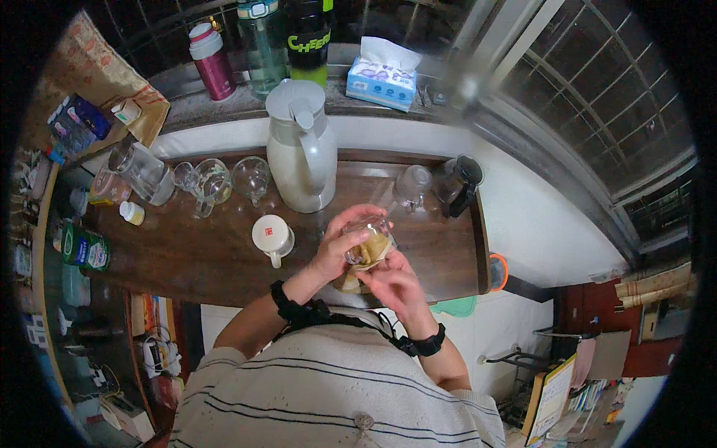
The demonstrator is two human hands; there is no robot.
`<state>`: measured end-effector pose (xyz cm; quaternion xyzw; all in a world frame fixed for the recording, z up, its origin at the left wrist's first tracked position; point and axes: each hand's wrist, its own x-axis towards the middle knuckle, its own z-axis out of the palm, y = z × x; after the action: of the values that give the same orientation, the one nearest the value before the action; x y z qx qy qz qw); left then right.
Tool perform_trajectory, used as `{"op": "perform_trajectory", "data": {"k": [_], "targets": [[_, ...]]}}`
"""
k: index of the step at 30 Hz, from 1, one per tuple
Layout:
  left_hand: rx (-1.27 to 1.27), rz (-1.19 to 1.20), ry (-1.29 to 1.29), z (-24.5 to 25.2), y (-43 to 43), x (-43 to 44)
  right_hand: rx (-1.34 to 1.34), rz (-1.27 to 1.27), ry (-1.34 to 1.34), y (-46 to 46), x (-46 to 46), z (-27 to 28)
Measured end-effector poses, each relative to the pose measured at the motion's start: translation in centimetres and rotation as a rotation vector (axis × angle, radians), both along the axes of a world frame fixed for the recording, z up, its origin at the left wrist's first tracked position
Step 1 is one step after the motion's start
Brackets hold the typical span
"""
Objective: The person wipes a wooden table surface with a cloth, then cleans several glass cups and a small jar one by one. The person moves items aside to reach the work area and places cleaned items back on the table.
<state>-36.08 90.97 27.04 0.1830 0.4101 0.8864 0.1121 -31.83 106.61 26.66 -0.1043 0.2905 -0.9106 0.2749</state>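
Above the front edge of the dark wooden table, my left hand [348,238] grips a clear glass cup [369,227] from its left side. A yellowish-brown cloth [376,249] is bunched in the cup and hangs below its mouth. My right hand [395,280] holds the cloth at the cup's lower right, with its fingers bent. To the left of both hands, a white mug [273,235] stands upside down, its handle towards me. Behind them stands a large grey-white thermal jug [302,151]. Part of the cup is covered by my fingers.
Glass mugs [213,180] and a glass pitcher [143,173] stand at the back left. An upturned glass [414,182] and a dark-handled glass pot [458,182] are at the back right. Bottles and a tissue pack [382,81] line the windowsill. A green tin [85,246] lies far left.
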Motion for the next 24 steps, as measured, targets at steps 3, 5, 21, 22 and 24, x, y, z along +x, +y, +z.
{"op": "perform_trajectory", "data": {"k": [3, 5, 21, 22, 24], "targets": [[0.127, 0.003, -0.146, 0.2, -0.2, 0.5, 0.564, -0.159, 0.385, -0.8, 0.4, -0.1], [0.121, 0.034, -0.197, 0.4, -0.7, 0.6, 0.983, -0.167, 0.704, -1.2, 0.2, -0.3], [-0.007, 0.104, -0.356, 2.2, -0.7, 0.9, 1.495, -0.304, 1.152, -2.7, -0.2, -0.3], [-0.085, 0.113, -0.273, 2.2, -0.7, 0.9, 1.449, -0.328, 1.113, -2.6, 0.0, -0.5], [-0.178, 0.108, -0.2, 2.4, -0.6, 0.8, 1.294, -0.371, 1.106, -2.3, 0.4, -0.8]]}}
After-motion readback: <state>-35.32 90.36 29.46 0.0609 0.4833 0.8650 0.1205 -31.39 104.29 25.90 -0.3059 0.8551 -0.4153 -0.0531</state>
